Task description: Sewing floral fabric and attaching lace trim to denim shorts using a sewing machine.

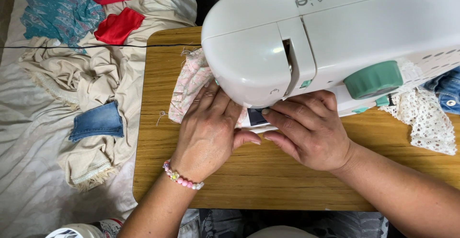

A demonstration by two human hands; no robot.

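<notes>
White plastic sewing machine (335, 32) with a mint-green dial (373, 79) is seen filling the upper right, set on a wood-grain worktop (249, 180). Pink floral fabric (190, 87) is laid flat on the worktop under the machine head, its left part sticking out past the machine, with frayed threads seen at its top and left edges. The left hand (208, 132) is pressed palm-down on the fabric, fingers together and extended toward the needle area, thumb stretched right; nothing is pinched, the cloth is just held flat. A pink and white bead bracelet (183, 179) is worn on that wrist. The right hand (309, 130) is placed just beside the left, at the machine base in front of the needle zone, fingers loosely curled and pointing left, fingertips touching the machine bed near a dark panel; whether any fabric is pinched by this grip cannot be told, as the fingertips are partly hidden under the machine head. White lace cloth (426, 118) is seen lying at the right of the machine, with denim (445, 92) behind it. Left of the worktop, on a sheet-covered surface, a beige garment (91, 80), a small denim piece (97, 121), red fabric pieces (117, 26) and teal patterned cloth (57, 12) are scattered.
</notes>
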